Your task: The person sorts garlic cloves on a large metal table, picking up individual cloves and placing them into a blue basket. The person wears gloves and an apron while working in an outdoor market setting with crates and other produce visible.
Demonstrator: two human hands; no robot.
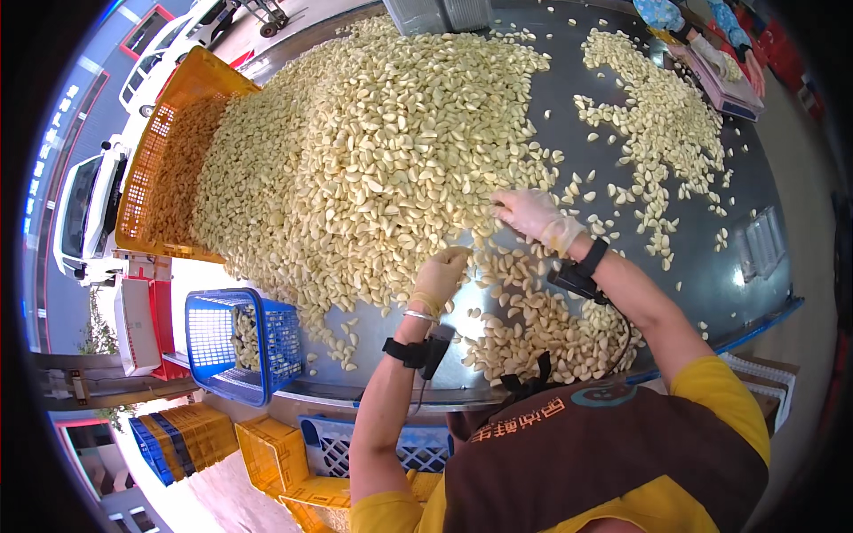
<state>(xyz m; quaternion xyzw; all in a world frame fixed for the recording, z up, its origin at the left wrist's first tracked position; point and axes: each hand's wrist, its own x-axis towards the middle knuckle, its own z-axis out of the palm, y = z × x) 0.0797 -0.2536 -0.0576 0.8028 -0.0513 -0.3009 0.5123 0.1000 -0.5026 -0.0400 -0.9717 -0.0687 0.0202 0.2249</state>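
Observation:
A large heap of peeled garlic cloves (pixel 400 146) covers much of the metal table (pixel 706 280). My left hand (pixel 440 276), in a thin glove, is at the near edge of the heap with its fingers bent together; whether a clove is between them is hidden. To its right and farther away, my right hand (pixel 533 216), also gloved, reaches the heap's right edge with curled fingers; its fingertips are partly hidden among the cloves. A smaller pile of cloves (pixel 553 333) lies between my forearms, close to my apron.
A tipped orange crate (pixel 143 173) holds cloves at the left. A blue basket (pixel 266 346) with some cloves sits at the table's near left corner. Another person's gloved hand (pixel 710 56) is over a pink tray (pixel 723 86) at the far right, beside another clove pile (pixel 660 120).

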